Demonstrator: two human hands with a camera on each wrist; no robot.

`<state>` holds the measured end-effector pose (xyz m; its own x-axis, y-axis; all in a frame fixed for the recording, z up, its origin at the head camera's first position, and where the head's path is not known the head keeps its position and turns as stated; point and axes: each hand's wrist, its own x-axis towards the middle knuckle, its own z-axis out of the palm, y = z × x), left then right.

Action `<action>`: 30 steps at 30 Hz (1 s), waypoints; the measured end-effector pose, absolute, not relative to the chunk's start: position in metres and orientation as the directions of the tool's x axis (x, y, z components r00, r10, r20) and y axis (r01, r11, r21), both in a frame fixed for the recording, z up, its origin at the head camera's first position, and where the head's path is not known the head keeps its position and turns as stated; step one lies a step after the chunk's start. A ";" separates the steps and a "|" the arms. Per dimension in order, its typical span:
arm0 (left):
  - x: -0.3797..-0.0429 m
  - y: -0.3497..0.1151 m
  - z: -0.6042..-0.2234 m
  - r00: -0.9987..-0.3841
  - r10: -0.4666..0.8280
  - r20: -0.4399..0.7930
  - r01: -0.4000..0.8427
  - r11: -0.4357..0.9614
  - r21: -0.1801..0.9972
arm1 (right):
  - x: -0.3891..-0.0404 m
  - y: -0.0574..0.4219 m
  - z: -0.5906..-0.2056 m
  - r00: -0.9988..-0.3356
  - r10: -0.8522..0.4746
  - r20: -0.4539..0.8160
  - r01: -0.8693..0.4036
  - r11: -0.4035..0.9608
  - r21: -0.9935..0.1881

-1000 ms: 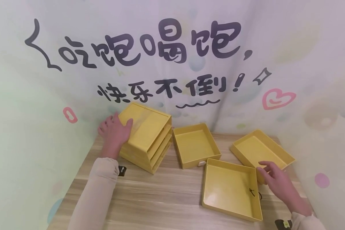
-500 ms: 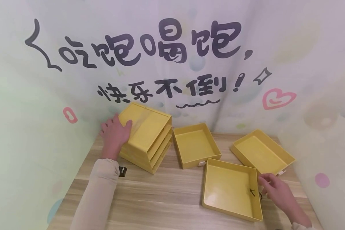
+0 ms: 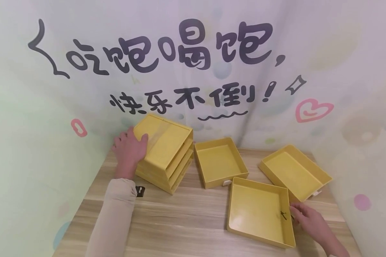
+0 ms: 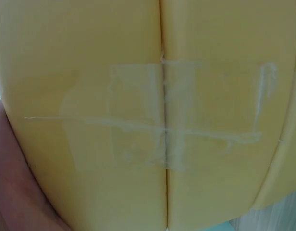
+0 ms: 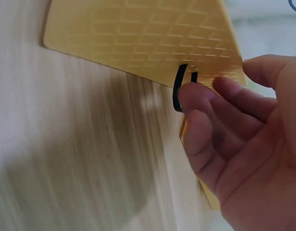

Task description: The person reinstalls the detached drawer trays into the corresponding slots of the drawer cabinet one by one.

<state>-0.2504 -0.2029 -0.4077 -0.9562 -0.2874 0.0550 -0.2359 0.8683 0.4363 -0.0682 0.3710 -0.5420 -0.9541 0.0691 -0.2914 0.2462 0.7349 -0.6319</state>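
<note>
Head view gives me the left hand (image 3: 128,150) laid against a yellow plastic cabinet with stacked slots (image 3: 162,141), thumb over its top and the other fingers spread loosely along its left side, unclenched. Through the left wrist camera I see clear tape (image 4: 119,115) bridging a seam between two yellow panels, close by that hand.

At the right hand's (image 3: 310,219) fingertips I find a shallow square yellow plastic drawer (image 3: 255,214), lying on the wood-grain table (image 3: 180,225). A small black cord knot (image 3: 283,215) sits inside its wall nearest those fingers, and a black loop (image 5: 178,91) hangs outside. I see the fingers loosely curled beside that loop, thumb apart from them, with nothing clasped; whether a fingertip touches the loop I cannot tell.

Beyond those fingers I have a second shallow yellow drawer (image 3: 292,175), its bare floor facing up and a white tab (image 3: 316,193) on its near side. Between the hands, farther back, sits a third yellow drawer (image 3: 219,162), also showing its bare floor.
</note>
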 end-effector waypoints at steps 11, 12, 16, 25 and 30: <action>-0.252 -0.202 -0.412 -0.949 -0.311 0.056 -0.258 0.864 0.431 | -0.060 0.375 -0.562 -0.955 -0.021 -0.297 0.190 0.728 -0.659; -0.253 -0.202 -0.412 -0.948 -0.313 0.058 -0.259 0.864 0.432 | -0.059 0.375 -0.563 -0.956 -0.023 -0.291 0.185 0.725 -0.664; -0.253 -0.202 -0.411 -0.944 -0.322 0.068 -0.261 0.857 0.443 | -0.058 0.376 -0.567 -0.962 -0.055 -0.269 0.148 0.723 -0.675; -0.252 -0.201 -0.407 -0.951 -0.306 0.045 -0.255 0.858 0.445 | -0.058 0.376 -0.568 -0.952 -0.054 -0.300 0.161 0.745 -0.648; -0.252 -0.203 -0.407 -0.954 -0.299 0.030 -0.254 0.856 0.451 | -0.057 0.375 -0.568 -0.955 -0.047 -0.291 0.158 0.754 -0.637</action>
